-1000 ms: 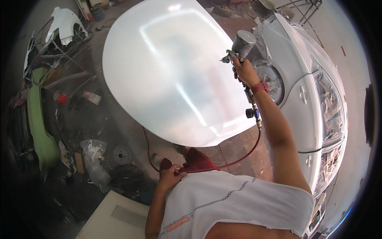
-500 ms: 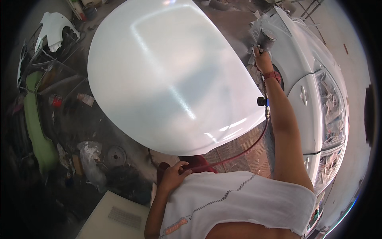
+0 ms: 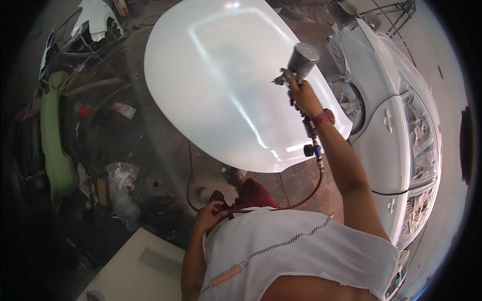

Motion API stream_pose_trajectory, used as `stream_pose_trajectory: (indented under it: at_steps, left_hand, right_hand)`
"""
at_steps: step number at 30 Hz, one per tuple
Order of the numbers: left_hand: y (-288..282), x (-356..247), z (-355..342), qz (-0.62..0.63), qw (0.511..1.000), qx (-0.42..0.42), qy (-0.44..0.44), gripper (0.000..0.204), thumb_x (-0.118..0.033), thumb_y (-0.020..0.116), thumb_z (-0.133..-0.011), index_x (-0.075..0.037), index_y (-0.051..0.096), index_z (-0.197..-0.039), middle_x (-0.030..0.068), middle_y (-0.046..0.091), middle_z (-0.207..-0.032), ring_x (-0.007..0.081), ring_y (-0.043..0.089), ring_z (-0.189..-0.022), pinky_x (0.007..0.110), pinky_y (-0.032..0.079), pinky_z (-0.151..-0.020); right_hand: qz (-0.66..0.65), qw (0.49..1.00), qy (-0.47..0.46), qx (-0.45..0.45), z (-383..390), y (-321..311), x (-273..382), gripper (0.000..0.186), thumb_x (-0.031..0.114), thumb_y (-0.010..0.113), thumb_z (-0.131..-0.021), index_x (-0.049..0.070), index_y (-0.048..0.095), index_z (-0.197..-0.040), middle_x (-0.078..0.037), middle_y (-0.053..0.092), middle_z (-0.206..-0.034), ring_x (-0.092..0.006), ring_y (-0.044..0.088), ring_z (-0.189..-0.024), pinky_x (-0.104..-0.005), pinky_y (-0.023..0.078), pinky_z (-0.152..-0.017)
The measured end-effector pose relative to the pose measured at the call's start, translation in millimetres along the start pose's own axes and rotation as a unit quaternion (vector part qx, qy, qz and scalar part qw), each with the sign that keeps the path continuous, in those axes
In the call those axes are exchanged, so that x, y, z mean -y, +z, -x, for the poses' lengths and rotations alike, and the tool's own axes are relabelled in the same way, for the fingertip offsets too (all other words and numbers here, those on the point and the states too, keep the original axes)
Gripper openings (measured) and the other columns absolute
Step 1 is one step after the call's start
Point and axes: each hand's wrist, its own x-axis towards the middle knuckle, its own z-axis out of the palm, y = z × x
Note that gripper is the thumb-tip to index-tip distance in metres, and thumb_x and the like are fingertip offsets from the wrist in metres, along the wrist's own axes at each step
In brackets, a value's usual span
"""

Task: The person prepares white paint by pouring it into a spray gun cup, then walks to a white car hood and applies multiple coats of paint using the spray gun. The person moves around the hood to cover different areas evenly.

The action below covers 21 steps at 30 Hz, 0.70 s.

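Observation:
My right hand (image 3: pixel 305 98) grips a spray gun (image 3: pixel 292 75) with a grey metal cup on top, its nozzle toward the left. The gun is over the right part of a glossy white car hood (image 3: pixel 216 75). Below the grip hang a black-knobbed regulator (image 3: pixel 312 150) and a dark red air hose (image 3: pixel 318 185). The hose curves down and across to my waist, where my left hand (image 3: pixel 211 216) is closed around it. Part of that hand's grip is hidden by its own fingers.
On the right stands a white car (image 3: pixel 381 115) with plastic and paper over its windows. At left are a green bumper-like panel (image 3: pixel 52 135), crumpled plastic (image 3: pixel 123 193) and a round disc (image 3: pixel 156 183). A pale cabinet-like box (image 3: pixel 143 266) lies lower left.
My right hand has swung the spray gun left, from beyond the hood's right edge to over the hood. The view has shifted. My left hand stays at my waist with the hose.

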Motion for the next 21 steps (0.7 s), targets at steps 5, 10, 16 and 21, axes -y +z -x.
stream_pose_trajectory:
  at_steps: [5,10,16,21]
  left_hand:
    - [-24,88,51,0.094,0.994,-0.048,-0.032,0.056,-0.031,0.094,-0.085,-0.011,0.072,-0.132,0.0111,0.077,-0.101,0.0217,0.074,-0.097,0.037,0.058,-0.091]
    - [-51,144,91,0.098,0.989,-0.082,-0.069,0.056,-0.025,0.092,-0.087,-0.009,0.070,-0.135,0.0062,0.075,-0.096,0.0180,0.071,-0.093,0.035,0.056,-0.092]
    - [-65,162,118,0.114,0.982,-0.116,-0.093,0.053,-0.020,0.089,-0.089,-0.011,0.070,-0.138,0.0057,0.075,-0.096,0.0153,0.069,-0.094,0.035,0.055,-0.089]
    - [-59,154,110,0.090,0.988,-0.114,-0.055,0.057,-0.025,0.092,-0.086,-0.008,0.070,-0.136,0.0055,0.075,-0.094,0.0161,0.070,-0.092,0.034,0.055,-0.089]
  right_hand:
    - [0.005,0.996,-0.029,0.081,66,105,65,0.053,0.052,0.058,-0.111,0.001,0.067,-0.102,-0.003,0.061,-0.068,-0.0140,0.062,-0.055,-0.0321,0.050,-0.050]
    - [0.040,0.986,-0.120,0.111,100,200,102,0.054,0.051,0.058,-0.110,0.000,0.075,-0.113,-0.022,0.077,-0.086,-0.0373,0.076,-0.077,-0.0468,0.059,-0.074]
    - [0.094,0.970,-0.170,0.147,128,272,116,0.060,0.050,0.058,-0.110,-0.007,0.073,-0.102,-0.034,0.075,-0.095,-0.0518,0.073,-0.097,-0.0566,0.057,-0.086]
    - [-0.018,0.967,-0.089,0.237,138,253,100,0.059,0.055,0.057,-0.110,-0.002,0.073,-0.104,-0.013,0.070,-0.076,-0.0254,0.072,-0.063,-0.0384,0.058,-0.058]
